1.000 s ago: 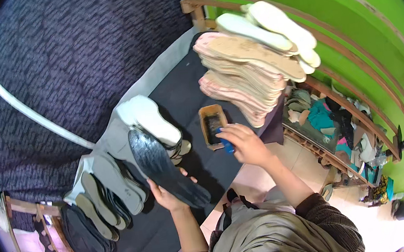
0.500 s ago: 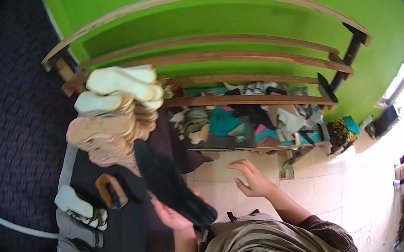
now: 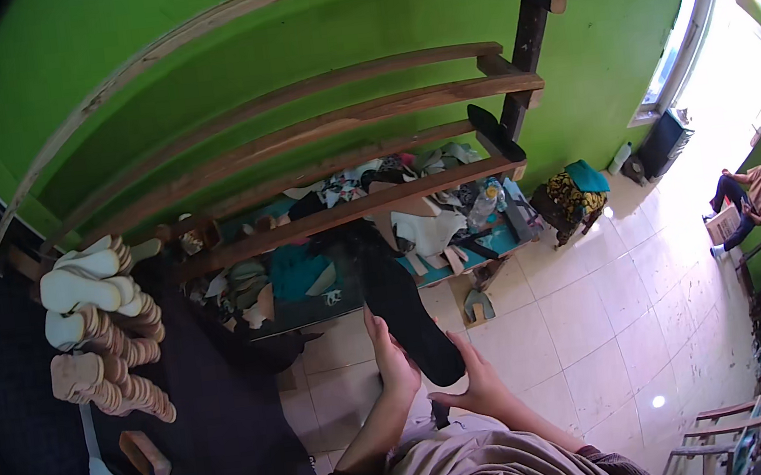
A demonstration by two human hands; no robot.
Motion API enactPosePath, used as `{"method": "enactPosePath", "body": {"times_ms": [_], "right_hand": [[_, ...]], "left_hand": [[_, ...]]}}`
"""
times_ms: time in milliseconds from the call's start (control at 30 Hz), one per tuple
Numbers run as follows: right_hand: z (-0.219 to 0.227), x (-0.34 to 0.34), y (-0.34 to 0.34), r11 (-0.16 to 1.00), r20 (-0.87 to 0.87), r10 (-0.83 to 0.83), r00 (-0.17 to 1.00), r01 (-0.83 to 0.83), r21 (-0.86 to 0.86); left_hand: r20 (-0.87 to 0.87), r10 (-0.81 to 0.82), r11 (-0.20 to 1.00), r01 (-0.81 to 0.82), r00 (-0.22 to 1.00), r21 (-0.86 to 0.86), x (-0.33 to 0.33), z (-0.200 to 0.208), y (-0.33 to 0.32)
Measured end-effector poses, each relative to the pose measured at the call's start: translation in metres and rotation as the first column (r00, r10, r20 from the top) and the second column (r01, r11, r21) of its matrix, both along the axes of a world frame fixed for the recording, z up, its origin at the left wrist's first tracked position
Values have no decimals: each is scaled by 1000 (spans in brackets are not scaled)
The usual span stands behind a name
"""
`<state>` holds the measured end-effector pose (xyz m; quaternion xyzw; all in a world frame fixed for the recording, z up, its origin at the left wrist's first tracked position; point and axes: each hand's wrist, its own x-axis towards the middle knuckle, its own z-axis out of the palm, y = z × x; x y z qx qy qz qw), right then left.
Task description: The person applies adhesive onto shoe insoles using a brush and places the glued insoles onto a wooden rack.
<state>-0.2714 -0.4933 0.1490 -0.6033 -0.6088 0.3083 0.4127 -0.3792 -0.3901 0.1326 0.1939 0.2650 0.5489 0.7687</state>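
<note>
A long black piece shaped like a shoe insole is held in front of my body, its far end reaching over the low table. My left hand grips its left edge, the fingers partly hidden beneath it. Around the near end on the right side is my right hand, thumb and fingers curved against the piece. To the left, stacks of pale, insole-shaped pieces stand on a dark-covered table. A brown wooden block lies in front of them.
A wooden rack stands along the green wall, above a low table heaped with fabric and scraps. One dark sole rests on the rack's right end. A patterned bundle sits on the tiled floor. Far right, a person sits.
The view has swung to the right. The black insole has moved from beside the stacks to in front of me, and my right hand has come from empty air onto its near end.
</note>
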Motion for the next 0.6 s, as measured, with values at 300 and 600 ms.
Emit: {"method": "enactPosePath", "body": {"times_ms": [300,600], "right_hand": [[-24,85,86,976,120,-200,972,187,108],[-27,207,219,927,343,-364,866,298,229]], "left_hand": [[-223,-10,999,-1,975,-48,65,-7,89],[-588,-107,967,222,801,126,173,-34,260]]}}
